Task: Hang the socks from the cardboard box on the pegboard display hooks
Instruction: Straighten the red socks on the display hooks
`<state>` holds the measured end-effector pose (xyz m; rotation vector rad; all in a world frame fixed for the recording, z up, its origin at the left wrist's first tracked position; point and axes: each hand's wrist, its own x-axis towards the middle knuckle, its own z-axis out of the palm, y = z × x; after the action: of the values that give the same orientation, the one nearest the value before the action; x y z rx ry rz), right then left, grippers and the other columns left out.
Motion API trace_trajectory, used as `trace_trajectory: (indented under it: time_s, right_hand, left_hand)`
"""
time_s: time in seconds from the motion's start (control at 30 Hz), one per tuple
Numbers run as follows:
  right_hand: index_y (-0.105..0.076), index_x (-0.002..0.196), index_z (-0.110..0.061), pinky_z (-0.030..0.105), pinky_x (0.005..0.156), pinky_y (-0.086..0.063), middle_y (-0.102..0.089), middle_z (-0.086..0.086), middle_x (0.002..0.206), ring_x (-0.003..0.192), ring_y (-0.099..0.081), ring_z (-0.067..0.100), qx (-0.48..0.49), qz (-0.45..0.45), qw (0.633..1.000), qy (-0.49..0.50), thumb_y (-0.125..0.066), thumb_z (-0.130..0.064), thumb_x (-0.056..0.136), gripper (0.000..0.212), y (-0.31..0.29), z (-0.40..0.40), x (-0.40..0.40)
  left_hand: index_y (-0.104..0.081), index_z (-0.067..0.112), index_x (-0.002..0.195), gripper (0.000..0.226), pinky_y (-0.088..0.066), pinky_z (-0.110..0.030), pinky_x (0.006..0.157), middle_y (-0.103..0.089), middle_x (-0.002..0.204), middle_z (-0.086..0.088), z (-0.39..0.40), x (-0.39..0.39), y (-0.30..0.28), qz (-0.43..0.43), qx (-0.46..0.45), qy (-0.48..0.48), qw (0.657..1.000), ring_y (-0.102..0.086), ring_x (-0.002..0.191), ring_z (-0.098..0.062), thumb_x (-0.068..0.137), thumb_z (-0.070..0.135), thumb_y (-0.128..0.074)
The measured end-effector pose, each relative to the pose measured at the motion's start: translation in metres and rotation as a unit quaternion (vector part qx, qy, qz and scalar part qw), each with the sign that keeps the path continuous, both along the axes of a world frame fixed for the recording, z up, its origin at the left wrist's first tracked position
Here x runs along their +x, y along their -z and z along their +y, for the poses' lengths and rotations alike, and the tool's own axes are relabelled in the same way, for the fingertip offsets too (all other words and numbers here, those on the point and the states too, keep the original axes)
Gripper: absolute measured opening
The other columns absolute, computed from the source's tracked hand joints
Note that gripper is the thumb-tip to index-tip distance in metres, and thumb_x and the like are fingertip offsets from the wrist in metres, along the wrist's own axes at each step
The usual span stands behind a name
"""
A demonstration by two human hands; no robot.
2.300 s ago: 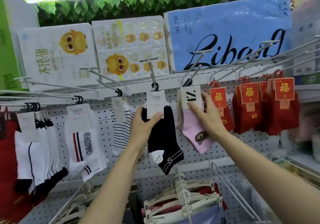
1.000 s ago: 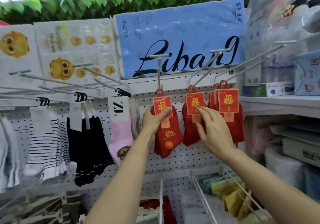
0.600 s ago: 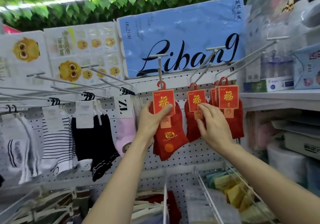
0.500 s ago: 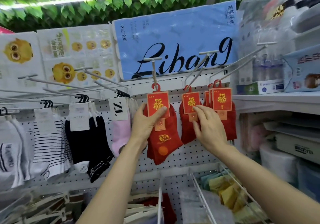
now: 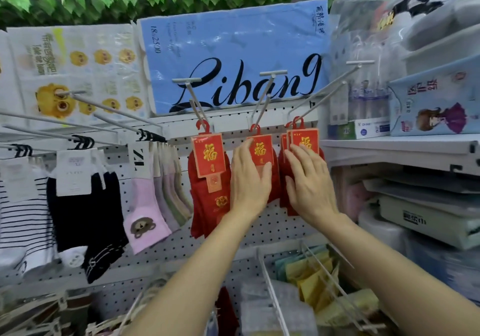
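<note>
Both hands are up at the pegboard (image 5: 262,231), working on the red socks at its upper right, just below the white shelf rail (image 5: 233,122). The left hand (image 5: 249,179) lies flat over the middle red sock pair (image 5: 259,151), fingers straight and together, thumb alongside the card; it presses the pair back rather than pinching it. The right hand (image 5: 309,182) rests the same way, fingers extended and loosely spread, on the rightmost bundle of red socks (image 5: 304,140), which holds several cards stacked on one hook.

The step looks like squaring up pairs already hung. To do it well, push each pair back along its wire so the red plastic hanger sits fully over the hook, and level the cards so they face forward and do not overlap the neighbour. Light flat pressure suits thin card headers, which would crease under a hard pinch.

The left red sock pair (image 5: 207,169) hangs free on its own hook and tilts slightly, so it may want the same treatment. Further left along the board hang pink bear socks (image 5: 145,218), black socks (image 5: 85,205) and striped socks (image 5: 23,211). The cardboard box is not in view.

The long display hooks (image 5: 265,96) jut out toward the person above the hands, with flat price-tag ends; wrists should stay below them. Wire racks (image 5: 319,276) project from the lower edge of the board, close under the forearms.
</note>
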<state>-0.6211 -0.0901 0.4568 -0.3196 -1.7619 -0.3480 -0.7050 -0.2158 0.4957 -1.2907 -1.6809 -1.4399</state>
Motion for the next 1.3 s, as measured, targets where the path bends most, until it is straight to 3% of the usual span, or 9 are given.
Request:
trace_trajectory:
  time_s: [0.1,0.2,0.33,0.43,0.67,0.87,1.0,1.23,1.3]
  right_hand:
    - [-0.045,0.142,0.002,0.049,0.114,-0.032,-0.044,0.02,0.148,0.14,-0.036,0.034,-0.024,-0.009,1.0,0.007,-0.06,-0.013,0.088,0.058,0.005,0.007,0.012]
    - [-0.04,0.145,0.0,0.046,0.116,-0.03,-0.041,0.018,0.15,0.141,-0.033,0.032,-0.042,-0.008,0.999,0.012,-0.066,-0.013,0.086,0.066,0.009,0.014,0.021]
    - [-0.039,0.146,-0.002,0.046,0.117,-0.029,-0.04,0.016,0.151,0.14,-0.034,0.032,-0.063,-0.01,0.998,0.01,-0.066,-0.015,0.087,0.066,0.009,0.02,0.025]
    - [-0.04,0.146,-0.002,0.043,0.117,-0.028,-0.041,0.016,0.15,0.138,-0.035,0.03,-0.071,-0.001,0.997,0.006,-0.067,-0.016,0.088,0.065,0.007,0.02,0.024]
    - [-0.037,0.147,-0.003,0.047,0.114,-0.035,-0.04,0.015,0.149,0.137,-0.037,0.03,-0.101,0.009,0.995,-0.002,-0.055,-0.026,0.094,0.061,0.007,0.022,0.019]
    - [-0.035,0.149,-0.006,0.042,0.117,-0.029,-0.039,0.013,0.15,0.139,-0.035,0.027,-0.138,0.023,0.99,-0.02,-0.043,-0.037,0.098,0.06,0.009,0.022,0.023]
    - [-0.034,0.149,-0.006,0.04,0.118,-0.026,-0.038,0.013,0.151,0.14,-0.033,0.025,-0.16,0.033,0.985,-0.051,-0.044,-0.037,0.099,0.06,0.003,0.027,0.026]
    - [-0.033,0.15,-0.006,0.043,0.119,-0.025,-0.036,0.014,0.153,0.142,-0.031,0.027,-0.184,0.023,0.979,-0.089,-0.042,-0.04,0.099,0.063,-0.003,0.038,0.024]
    - [-0.032,0.15,-0.005,0.042,0.12,-0.023,-0.036,0.015,0.153,0.142,-0.031,0.028,-0.18,0.011,0.979,-0.094,-0.041,-0.042,0.098,0.065,-0.002,0.038,0.022]
  left_hand:
    - [-0.028,0.016,0.149,0.08,-0.029,-0.041,0.118,-0.035,0.15,-0.005,0.032,-0.017,-0.01,-0.168,-0.031,-0.023,0.985,-0.033,0.14,-0.022,0.085,0.031,-0.074]
    - [-0.027,0.02,0.147,0.096,-0.036,-0.047,0.113,-0.037,0.148,-0.005,0.05,-0.042,-0.017,-0.277,-0.051,0.027,0.959,-0.039,0.135,-0.023,0.073,0.044,-0.084]
    - [-0.04,0.018,0.139,0.084,-0.055,-0.035,0.089,-0.06,0.129,-0.004,0.058,-0.059,-0.018,-0.358,-0.024,0.169,0.918,-0.062,0.109,-0.017,0.072,0.039,-0.086]
    - [-0.052,0.014,0.132,0.065,-0.058,-0.027,0.072,-0.068,0.118,-0.005,0.058,-0.061,-0.017,-0.351,-0.005,0.205,0.914,-0.069,0.096,-0.015,0.078,0.032,-0.083]
    - [-0.062,0.014,0.118,0.047,-0.06,-0.048,0.083,-0.074,0.106,-0.008,0.039,-0.044,-0.016,-0.332,0.028,0.264,0.905,-0.073,0.093,-0.026,0.079,0.027,-0.082]
    - [-0.063,0.017,0.115,0.04,-0.061,-0.035,0.069,-0.075,0.101,-0.003,0.003,-0.012,-0.022,-0.314,0.034,0.298,0.901,-0.074,0.086,-0.019,0.08,0.023,-0.081]
    - [-0.064,0.017,0.116,0.04,-0.061,-0.031,0.069,-0.075,0.103,-0.001,-0.013,0.001,-0.024,-0.279,0.028,0.297,0.913,-0.074,0.088,-0.016,0.08,0.021,-0.08]
    - [-0.066,0.021,0.112,0.038,-0.061,-0.034,0.065,-0.076,0.1,-0.002,-0.021,0.012,-0.023,-0.278,0.054,0.266,0.921,-0.075,0.083,-0.017,0.078,0.023,-0.08]
    - [-0.065,0.023,0.115,0.043,-0.062,-0.038,0.071,-0.075,0.104,-0.002,-0.021,0.015,-0.023,-0.286,0.058,0.248,0.924,-0.074,0.087,-0.017,0.075,0.028,-0.081]
